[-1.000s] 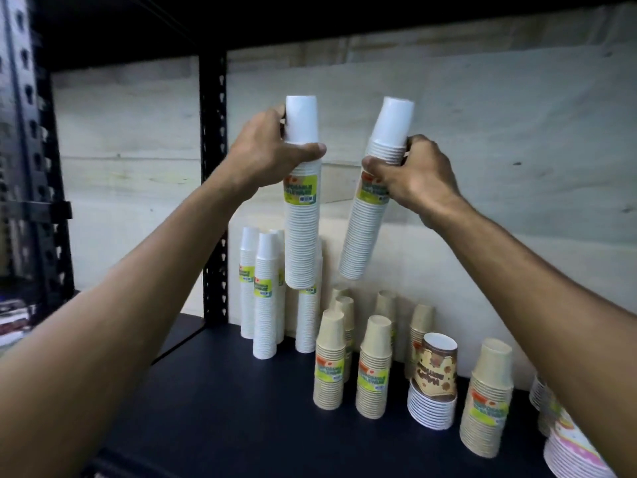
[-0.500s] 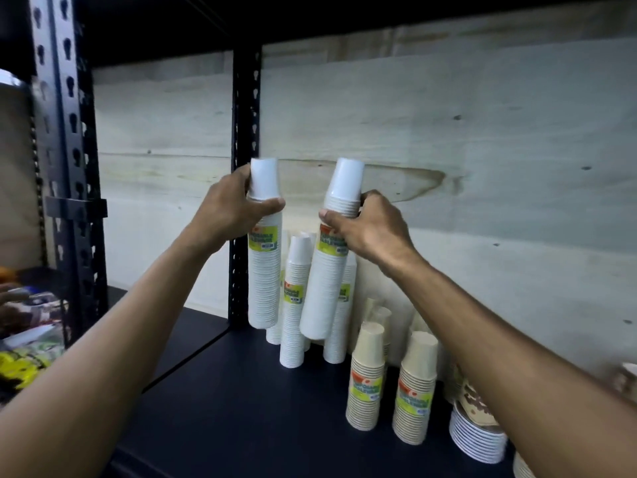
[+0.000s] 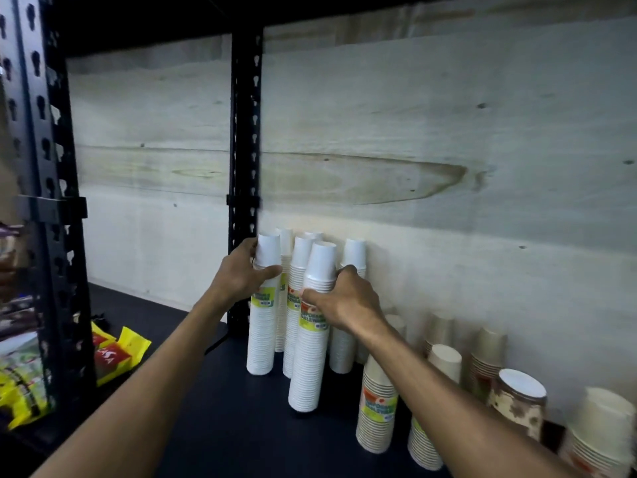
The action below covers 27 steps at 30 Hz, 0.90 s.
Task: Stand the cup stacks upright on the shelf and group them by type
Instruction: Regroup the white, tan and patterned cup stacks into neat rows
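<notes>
At the centre of the frame our left hand grips a white stack near its top, thumb across the front and fingers curled round the far side. This stack stands upright with its base on the dark shelf, just right of the black post.

Our right hand grips a second white stack just below its top cups, fingers clamped round it over the yellow-green label. This front stack leans slightly, its top tilted toward the right of the frame, and its base rests on the shelf nearer to us than the other white stacks.

Behind and between these two we see further white stacks standing upright against the wooden back wall, packed close to one another; we cannot tell exactly how many.

In the lower right of the frame stand shorter beige stacks, also labelled, beside the white group. Further right is a brown patterned stack and, at the frame's edge, a stack of wider pale cups.

In the lower left of the frame, beyond the post, lie yellow and red packets in the neighbouring shelf bay.
</notes>
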Each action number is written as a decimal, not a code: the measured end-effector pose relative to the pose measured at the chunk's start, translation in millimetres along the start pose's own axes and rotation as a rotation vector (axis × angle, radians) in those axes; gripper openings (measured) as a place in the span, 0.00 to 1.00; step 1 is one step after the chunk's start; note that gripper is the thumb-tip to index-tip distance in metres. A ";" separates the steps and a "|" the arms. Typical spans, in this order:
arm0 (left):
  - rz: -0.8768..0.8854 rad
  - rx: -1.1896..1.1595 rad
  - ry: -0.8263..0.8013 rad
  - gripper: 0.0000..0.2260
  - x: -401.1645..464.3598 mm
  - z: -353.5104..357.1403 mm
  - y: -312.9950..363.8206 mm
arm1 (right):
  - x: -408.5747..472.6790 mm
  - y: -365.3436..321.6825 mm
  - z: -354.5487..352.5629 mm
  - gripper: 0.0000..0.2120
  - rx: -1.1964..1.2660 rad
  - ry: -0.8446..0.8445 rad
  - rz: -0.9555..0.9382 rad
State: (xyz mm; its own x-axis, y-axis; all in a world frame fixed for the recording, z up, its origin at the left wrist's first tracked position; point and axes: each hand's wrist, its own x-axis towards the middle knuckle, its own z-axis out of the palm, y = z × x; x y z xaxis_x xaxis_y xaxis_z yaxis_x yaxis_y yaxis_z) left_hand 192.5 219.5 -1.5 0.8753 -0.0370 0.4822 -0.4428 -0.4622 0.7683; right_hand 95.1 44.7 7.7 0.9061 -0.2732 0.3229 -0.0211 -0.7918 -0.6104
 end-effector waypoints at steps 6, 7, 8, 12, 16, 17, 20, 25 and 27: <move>0.027 -0.013 -0.008 0.29 13.2 5.2 -8.3 | 4.6 1.2 13.0 0.32 0.060 0.026 -0.013; 0.026 -0.020 -0.009 0.29 14.2 6.1 -9.7 | 5.2 0.8 14.5 0.32 0.060 0.028 -0.016; 0.029 -0.027 -0.008 0.29 15.0 7.0 -11.5 | 5.8 0.8 16.2 0.32 0.062 0.029 -0.018; 0.036 -0.021 -0.022 0.31 15.8 9.2 -19.1 | 6.1 3.7 26.7 0.34 0.065 0.027 -0.044; 0.000 0.004 -0.106 0.33 6.4 12.3 -34.0 | -3.1 10.2 40.0 0.35 0.024 0.011 -0.069; -0.018 -0.010 -0.130 0.33 2.8 13.7 -40.7 | -6.7 12.8 44.2 0.34 0.013 -0.003 -0.067; -0.070 0.002 -0.163 0.32 -6.1 19.5 -62.0 | -15.8 23.0 58.7 0.32 0.012 -0.036 -0.046; -0.160 0.031 -0.261 0.31 -23.2 35.5 -90.5 | -28.0 43.5 82.0 0.31 -0.010 -0.142 0.019; -0.180 0.041 -0.309 0.33 -27.0 41.4 -103.4 | -31.6 51.2 91.2 0.29 -0.014 -0.185 0.037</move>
State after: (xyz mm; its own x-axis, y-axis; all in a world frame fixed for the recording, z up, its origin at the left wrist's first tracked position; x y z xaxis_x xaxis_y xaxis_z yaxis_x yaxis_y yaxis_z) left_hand 222.7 231.6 -111.4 0.9587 -0.2153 0.1858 -0.2736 -0.5205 0.8088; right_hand 103.9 62.6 -99.7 0.9668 -0.1981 0.1613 -0.0604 -0.7907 -0.6092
